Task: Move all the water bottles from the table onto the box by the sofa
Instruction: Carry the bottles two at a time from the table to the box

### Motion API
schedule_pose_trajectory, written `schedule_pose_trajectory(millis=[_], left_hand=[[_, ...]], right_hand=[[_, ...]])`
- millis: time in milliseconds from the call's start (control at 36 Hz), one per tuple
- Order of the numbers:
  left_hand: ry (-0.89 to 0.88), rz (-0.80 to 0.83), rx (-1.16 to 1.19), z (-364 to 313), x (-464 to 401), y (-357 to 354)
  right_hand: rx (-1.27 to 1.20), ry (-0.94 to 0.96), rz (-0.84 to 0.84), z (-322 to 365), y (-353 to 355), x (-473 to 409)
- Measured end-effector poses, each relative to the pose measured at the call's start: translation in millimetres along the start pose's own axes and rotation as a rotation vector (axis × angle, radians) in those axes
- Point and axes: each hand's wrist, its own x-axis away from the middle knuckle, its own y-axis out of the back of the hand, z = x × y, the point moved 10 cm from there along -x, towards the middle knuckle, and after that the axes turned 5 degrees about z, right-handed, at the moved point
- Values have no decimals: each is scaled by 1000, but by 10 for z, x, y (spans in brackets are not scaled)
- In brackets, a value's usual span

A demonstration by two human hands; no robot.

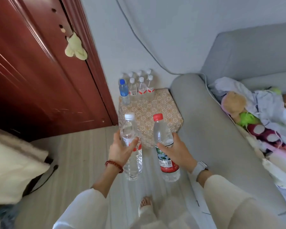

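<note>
My left hand (122,149) grips a clear water bottle with a white cap (132,162), held upright in the air. In my right hand (175,150) is a clear bottle with a red cap (162,133) and a red-and-green label. Both bottles hang just in front of the floral-patterned box (158,111), which stands on the floor between the door and the sofa arm. Several bottles stand at the back of the box top: a blue-capped one (123,92) on the left and white-capped ones (141,88) beside it.
A dark red wooden door (40,71) is on the left with a pale cloth (75,47) hanging from it. The grey sofa (210,129) on the right holds plush toys (238,106) and clothes. A cream cushion (12,166) lies at lower left. Pale floorboards lie underfoot.
</note>
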Motion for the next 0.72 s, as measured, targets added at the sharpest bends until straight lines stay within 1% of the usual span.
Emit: schedule_pose_trajectory(millis=[167,333,500,583,722], left_hand=[[53,-13,-10,-146,-1090,-159],[146,-54,-24,-33,-2104,-425],[276,-56,12,240,-2863,-620],[291,-57,13,354,-3173,-665],[316,-42,-5,633,-3643,-702]], right_hand=[[-59,-29,77,113,197,-1123],[-99,-10,123,111,341,-2293],[-8,-12,228,89,319,-3162],[32,19,291,100,223,-3536],[122,82,308,28,-50,-4100]])
